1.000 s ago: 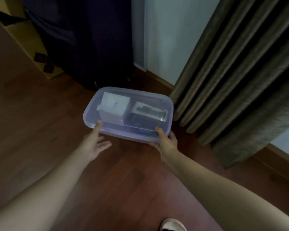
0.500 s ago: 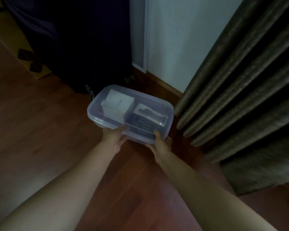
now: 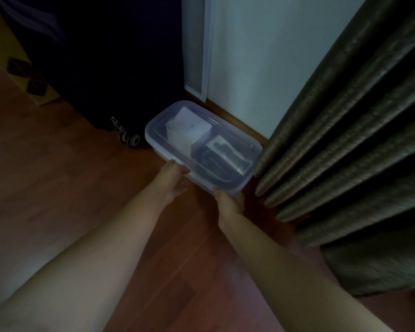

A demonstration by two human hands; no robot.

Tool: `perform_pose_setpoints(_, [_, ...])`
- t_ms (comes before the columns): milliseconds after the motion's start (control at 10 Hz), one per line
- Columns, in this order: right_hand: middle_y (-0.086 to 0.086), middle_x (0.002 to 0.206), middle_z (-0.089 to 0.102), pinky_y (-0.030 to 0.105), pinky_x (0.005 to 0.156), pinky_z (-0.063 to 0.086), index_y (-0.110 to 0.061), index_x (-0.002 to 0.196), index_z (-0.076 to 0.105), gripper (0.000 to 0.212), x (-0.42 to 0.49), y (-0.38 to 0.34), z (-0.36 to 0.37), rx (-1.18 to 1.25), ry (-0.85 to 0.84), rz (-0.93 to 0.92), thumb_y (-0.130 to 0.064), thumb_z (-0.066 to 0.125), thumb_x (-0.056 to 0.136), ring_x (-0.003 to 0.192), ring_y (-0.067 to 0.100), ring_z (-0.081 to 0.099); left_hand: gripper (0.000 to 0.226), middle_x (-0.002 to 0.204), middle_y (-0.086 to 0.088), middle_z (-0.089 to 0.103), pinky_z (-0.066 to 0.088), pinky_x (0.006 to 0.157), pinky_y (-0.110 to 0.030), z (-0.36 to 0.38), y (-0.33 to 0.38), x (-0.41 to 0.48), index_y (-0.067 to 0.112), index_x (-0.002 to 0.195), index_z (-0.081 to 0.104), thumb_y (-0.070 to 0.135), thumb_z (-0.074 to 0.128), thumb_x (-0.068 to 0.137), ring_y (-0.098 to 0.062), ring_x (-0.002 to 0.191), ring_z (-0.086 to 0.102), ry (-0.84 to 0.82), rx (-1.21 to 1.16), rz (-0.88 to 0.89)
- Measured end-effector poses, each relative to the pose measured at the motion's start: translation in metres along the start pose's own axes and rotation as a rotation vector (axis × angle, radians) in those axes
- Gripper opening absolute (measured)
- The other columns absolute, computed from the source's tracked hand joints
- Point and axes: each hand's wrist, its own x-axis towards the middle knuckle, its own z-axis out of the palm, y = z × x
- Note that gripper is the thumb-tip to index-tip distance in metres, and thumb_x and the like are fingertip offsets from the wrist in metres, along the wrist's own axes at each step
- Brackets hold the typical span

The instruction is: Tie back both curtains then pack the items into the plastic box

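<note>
A clear lidded plastic box sits low over the wooden floor near the skirting board, between a dark suitcase and the curtain. Inside I see a white carton on the left and a dark item in a clear wrapper on the right. My left hand grips the near edge at the left, thumb on the lid. My right hand grips the near right corner, fingers under the box. A grey-brown pleated curtain hangs at the right, its hem just beside the box.
A dark wheeled suitcase stands at the back left, one wheel close to the box. A cardboard box lies at the far left. A white wall and wooden skirting run behind the plastic box.
Both hands have carried the box forward and down towards the wall corner. My left hand moved from under the left end to gripping the near edge.
</note>
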Motion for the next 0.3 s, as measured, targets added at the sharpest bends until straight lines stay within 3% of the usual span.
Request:
perform_pose_setpoints(100, [0.008,0.122,0.059,0.031,0.087,0.045,-0.006,0.127,0.050,0.049,0.004,-0.004,-0.004,0.004,-0.035,0.007,-0.009,0.066,0.080,0.101,0.020,0.056,0.035,0.095,-0.005,0.053,0.047,0.074,-0.035,-0.002,0.010,0.007,0.017,0.108,0.052,0.002,0.047,0.077,-0.019,0.085,0.051,-0.062,0.143,-0.009])
perform_pose_setpoints(200, [0.005,0.122,0.055,0.029,0.088,0.041,-0.007,0.132,0.045,0.050,-0.006,-0.005,-0.008,-0.016,-0.070,0.003,-0.008,0.062,0.084,0.100,0.017,0.051,0.054,0.106,-0.010,0.057,0.049,0.085,-0.042,-0.008,0.011,0.011,0.017,0.121,0.050,0.010,0.052,0.068,-0.024,0.094,0.056,-0.078,0.238,0.033])
perform_pose_setpoints(300, [0.008,0.136,0.049,0.031,0.094,0.038,-0.007,0.136,0.040,0.053,-0.014,-0.016,-0.013,-0.070,-0.039,-0.005,-0.019,0.059,0.088,0.110,0.020,0.049,0.068,0.127,-0.014,0.057,0.051,0.092,-0.042,-0.005,0.003,0.012,0.015,0.136,0.041,0.018,0.056,0.069,-0.027,0.106,0.059,-0.049,0.342,0.168])
